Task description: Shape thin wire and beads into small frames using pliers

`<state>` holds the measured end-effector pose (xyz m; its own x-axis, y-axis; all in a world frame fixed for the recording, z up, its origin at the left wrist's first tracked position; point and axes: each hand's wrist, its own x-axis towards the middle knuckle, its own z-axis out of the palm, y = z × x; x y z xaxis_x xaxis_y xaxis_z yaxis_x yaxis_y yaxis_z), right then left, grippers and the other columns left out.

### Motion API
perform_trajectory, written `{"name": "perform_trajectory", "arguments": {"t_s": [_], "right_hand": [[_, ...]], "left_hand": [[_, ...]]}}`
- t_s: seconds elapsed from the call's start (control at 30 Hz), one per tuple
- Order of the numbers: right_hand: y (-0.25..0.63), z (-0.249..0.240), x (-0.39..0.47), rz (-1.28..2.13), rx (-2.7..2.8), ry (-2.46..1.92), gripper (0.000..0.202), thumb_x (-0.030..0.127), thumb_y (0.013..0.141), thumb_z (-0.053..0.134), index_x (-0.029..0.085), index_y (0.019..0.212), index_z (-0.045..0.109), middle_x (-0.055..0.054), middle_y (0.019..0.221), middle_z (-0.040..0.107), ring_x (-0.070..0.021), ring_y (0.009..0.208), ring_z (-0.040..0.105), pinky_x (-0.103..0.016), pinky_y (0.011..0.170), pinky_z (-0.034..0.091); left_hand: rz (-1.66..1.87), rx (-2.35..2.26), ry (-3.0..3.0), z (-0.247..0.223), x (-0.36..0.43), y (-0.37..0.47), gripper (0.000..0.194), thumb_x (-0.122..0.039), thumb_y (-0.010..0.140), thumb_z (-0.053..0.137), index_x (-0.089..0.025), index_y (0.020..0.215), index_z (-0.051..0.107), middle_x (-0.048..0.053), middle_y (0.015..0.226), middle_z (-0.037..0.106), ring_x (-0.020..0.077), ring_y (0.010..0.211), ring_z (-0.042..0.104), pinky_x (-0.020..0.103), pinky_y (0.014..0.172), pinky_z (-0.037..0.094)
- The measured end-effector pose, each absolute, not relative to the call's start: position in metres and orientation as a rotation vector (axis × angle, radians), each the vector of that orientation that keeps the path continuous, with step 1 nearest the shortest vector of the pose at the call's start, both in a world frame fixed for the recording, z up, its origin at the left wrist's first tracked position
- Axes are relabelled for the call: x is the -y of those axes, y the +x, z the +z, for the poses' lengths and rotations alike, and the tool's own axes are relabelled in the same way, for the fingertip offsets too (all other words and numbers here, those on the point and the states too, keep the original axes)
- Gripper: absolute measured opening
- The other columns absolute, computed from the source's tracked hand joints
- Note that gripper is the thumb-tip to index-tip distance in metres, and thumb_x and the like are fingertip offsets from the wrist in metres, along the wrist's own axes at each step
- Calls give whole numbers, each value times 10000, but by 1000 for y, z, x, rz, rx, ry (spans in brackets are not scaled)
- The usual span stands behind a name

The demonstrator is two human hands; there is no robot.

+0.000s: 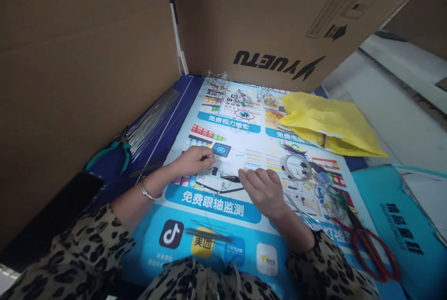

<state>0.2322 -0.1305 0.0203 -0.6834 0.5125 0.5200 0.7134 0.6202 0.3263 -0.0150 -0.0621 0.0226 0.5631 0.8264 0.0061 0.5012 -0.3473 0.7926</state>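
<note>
Near the middle of the printed poster (pixel 209 218), my left hand (pixel 197 160) is closed in a pinch on something too small to make out. To its right my right hand (pixel 261 190) is wrapped round a tool with a dark pointed tip (pixel 230 178), which points left toward the left hand. Thin wire with small beads (pixel 220 187) lies on the poster just below and between the hands. The far end of the tool is hidden by my right palm.
Teal-handled pliers (pixel 125 153) and straight wires (pixel 153 120) lie left. A tape roll (pixel 297 167), red-handled scissors (pixel 373 251) and a yellow bag (pixel 328 120) are right. Dark wires (pixel 206 234) lie in front. Cardboard walls (pixel 216 25) stand behind and left.
</note>
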Motion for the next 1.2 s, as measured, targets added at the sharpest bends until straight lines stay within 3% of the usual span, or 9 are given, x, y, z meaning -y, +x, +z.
{"name": "perform_trajectory", "arguments": {"t_s": [0.73, 1.2], "right_hand": [[226, 27, 131, -776, 2532, -980, 170, 116, 873, 482, 157, 989, 598, -32, 781, 594, -156, 746, 435, -336, 686, 270], [231, 19, 128, -653, 2503, -1013, 157, 128, 869, 499, 182, 972, 604, -21, 774, 601, -150, 755, 438, -330, 694, 265]], "left_hand": [[451, -1188, 2083, 38, 68, -9, 202, -210, 769, 479, -154, 576, 497, -41, 536, 466, 84, 531, 423, 205, 522, 294], [454, -1192, 2075, 27, 62, -16, 161, -196, 751, 483, -153, 604, 532, -38, 552, 514, 85, 532, 454, 198, 517, 306]]}}
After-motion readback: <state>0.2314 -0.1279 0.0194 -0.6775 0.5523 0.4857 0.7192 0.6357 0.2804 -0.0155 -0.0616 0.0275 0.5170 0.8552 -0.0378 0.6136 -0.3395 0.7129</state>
